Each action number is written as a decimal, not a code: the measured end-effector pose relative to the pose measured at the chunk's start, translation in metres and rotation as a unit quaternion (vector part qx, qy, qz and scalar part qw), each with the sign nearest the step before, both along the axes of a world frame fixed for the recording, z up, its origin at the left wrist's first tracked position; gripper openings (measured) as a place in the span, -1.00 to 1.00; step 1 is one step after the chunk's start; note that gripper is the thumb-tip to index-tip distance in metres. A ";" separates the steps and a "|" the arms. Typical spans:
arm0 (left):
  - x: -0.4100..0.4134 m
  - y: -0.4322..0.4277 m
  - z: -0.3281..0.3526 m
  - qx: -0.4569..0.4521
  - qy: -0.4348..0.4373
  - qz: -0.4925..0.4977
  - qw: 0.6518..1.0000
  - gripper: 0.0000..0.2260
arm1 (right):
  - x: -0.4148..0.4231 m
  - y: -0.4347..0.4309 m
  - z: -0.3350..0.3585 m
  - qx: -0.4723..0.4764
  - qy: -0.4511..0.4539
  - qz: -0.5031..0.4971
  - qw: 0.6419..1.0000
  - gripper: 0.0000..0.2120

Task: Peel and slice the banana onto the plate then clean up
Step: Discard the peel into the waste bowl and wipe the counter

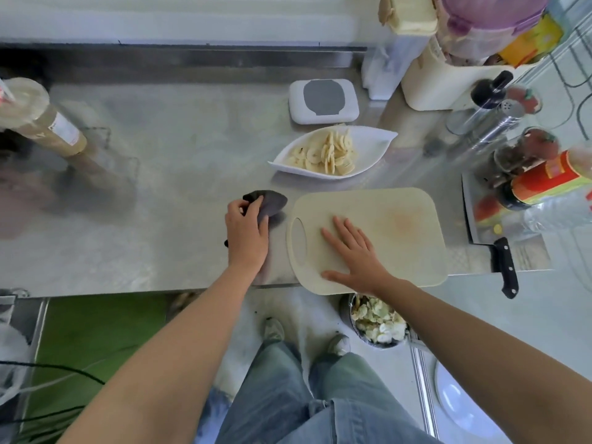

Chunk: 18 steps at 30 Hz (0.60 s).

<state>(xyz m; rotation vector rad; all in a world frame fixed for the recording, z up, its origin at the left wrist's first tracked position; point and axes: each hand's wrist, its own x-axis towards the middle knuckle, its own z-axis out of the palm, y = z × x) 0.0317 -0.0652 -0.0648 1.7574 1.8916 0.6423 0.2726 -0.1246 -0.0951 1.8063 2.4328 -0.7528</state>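
A white leaf-shaped plate holds several banana slices at the back of the steel counter. In front of it lies a cream cutting board with an orange stain, its near edge overhanging the counter. My right hand rests flat on the board's left part, fingers straight. My left hand grips a dark grey cloth on the counter just left of the board. A cleaver with a black handle lies at the right, handle past the counter edge.
A white wipes box sits behind the plate. Jars, bottles and shakers crowd the right side. A tall cup stands at the left. A bin with peels stands on the floor under the board.
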 end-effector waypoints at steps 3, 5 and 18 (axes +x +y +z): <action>0.025 0.017 -0.002 -0.009 0.005 -0.093 0.996 -0.58 | -0.002 0.002 0.002 -0.003 0.005 -0.003 1.000 -0.15; 0.038 0.021 -0.008 -0.031 0.061 -0.136 0.988 -0.60 | -0.002 0.002 0.004 -0.007 0.003 -0.006 1.000 -0.14; -0.011 -0.064 -0.011 -0.004 0.073 -0.181 0.981 -0.80 | 0.000 0.003 0.000 -0.019 0.014 -0.013 1.000 -0.12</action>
